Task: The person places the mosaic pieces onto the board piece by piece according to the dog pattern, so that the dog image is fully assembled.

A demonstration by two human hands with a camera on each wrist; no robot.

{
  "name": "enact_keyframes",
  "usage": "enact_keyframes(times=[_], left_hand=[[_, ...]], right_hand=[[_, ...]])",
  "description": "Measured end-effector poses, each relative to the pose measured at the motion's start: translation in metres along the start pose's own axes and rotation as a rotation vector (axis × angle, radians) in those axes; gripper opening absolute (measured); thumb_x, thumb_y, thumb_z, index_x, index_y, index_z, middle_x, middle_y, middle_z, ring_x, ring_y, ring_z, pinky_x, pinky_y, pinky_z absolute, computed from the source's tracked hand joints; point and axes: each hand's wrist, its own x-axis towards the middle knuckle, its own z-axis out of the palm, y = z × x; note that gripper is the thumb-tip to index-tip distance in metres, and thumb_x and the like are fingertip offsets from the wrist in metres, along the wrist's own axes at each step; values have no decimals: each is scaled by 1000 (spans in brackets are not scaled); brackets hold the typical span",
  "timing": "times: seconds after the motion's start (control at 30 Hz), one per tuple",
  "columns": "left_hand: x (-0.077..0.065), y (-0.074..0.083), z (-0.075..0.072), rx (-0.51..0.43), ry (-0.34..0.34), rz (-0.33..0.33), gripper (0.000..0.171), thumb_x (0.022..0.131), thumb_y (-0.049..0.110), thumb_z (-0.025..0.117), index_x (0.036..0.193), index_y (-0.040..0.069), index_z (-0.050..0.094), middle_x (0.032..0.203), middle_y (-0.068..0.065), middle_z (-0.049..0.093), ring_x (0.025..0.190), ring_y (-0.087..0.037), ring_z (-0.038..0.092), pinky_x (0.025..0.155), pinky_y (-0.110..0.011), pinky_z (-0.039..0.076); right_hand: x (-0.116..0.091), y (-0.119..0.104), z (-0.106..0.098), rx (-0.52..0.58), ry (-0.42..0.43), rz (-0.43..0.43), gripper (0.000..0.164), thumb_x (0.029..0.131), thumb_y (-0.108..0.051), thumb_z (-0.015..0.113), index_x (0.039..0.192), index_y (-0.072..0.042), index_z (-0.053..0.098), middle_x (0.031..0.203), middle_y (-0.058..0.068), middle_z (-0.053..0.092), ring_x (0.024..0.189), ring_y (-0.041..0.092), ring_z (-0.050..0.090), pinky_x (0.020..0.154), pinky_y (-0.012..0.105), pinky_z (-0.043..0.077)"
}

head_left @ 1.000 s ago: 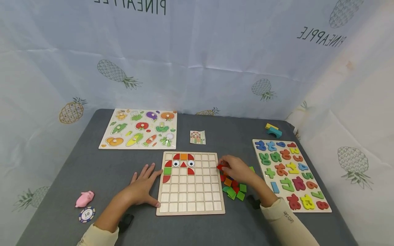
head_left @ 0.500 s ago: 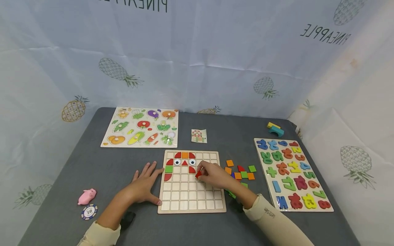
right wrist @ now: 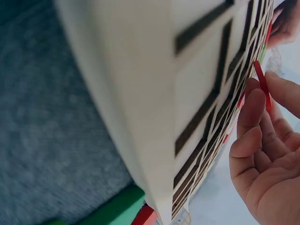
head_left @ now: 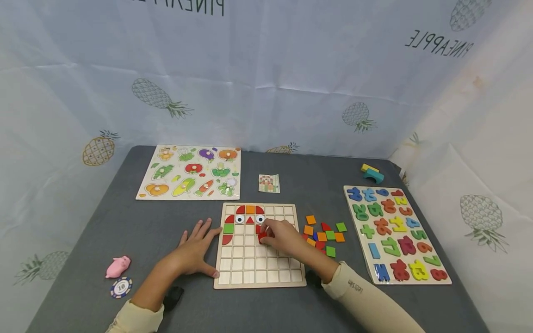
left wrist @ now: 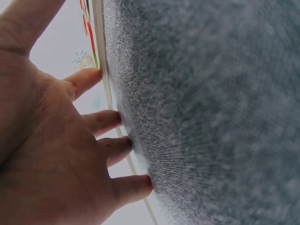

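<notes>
A wooden grid board [head_left: 260, 265] lies flat on the table, with red, orange and green tiles and two eye tiles set in its upper left and middle cells. My left hand [head_left: 192, 252] is spread at the board's left side, index finger and thumb touching its edge. Over the board, my right hand [head_left: 286, 238] pinches a thin red tile [right wrist: 262, 84] between thumb and fingers. In the head view that tile is just below the right eye tile [head_left: 260, 219], partly covered by the fingers. Whether it touches the cell, I cannot tell.
Loose colored tiles [head_left: 330, 235] lie right of the board. A number puzzle [head_left: 391, 245] stands farther right, teal and yellow blocks [head_left: 373, 175] behind it. A vegetable puzzle [head_left: 200, 159] and small picture card [head_left: 269, 183] lie at the back. A pink pig [head_left: 118, 267] and poker chip [head_left: 121, 287] lie left.
My right hand has moved left from the loose tiles to the board, carrying the red tile, and then slightly farther left. My left hand has stayed at the board's edge.
</notes>
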Motion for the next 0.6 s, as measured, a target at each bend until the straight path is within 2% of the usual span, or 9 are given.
enact_keyframes(times=[0.17, 0.33, 0.6], left_hand=[[-1, 1, 0, 3, 3, -1, 115, 44, 52, 84, 139, 15, 32, 149, -19, 12, 136, -40, 4, 99, -66, 7], [0, 1, 1, 6, 0, -6, 115, 44, 52, 84, 140, 16, 31, 150, -18, 11, 136, -39, 4, 100, -66, 7], [2, 0, 1, 2, -8, -7, 116, 44, 52, 84, 140, 17, 31, 150, -17, 10, 137, -39, 2, 100, -65, 7]], right_hand=[[-1, -1, -1, -15, -5, 9, 16, 77, -21, 72, 88, -14, 63, 73, -10, 58, 67, 6, 52, 64, 20, 46], [-1, -2, -1, -57, 6, -16, 15, 76, -21, 73, 88, -15, 67, 74, -10, 60, 67, 7, 52, 63, 19, 45], [0, -2, 3, -210, 44, -83, 17, 76, -26, 73, 90, -15, 70, 81, -7, 63, 72, 6, 54, 69, 22, 48]])
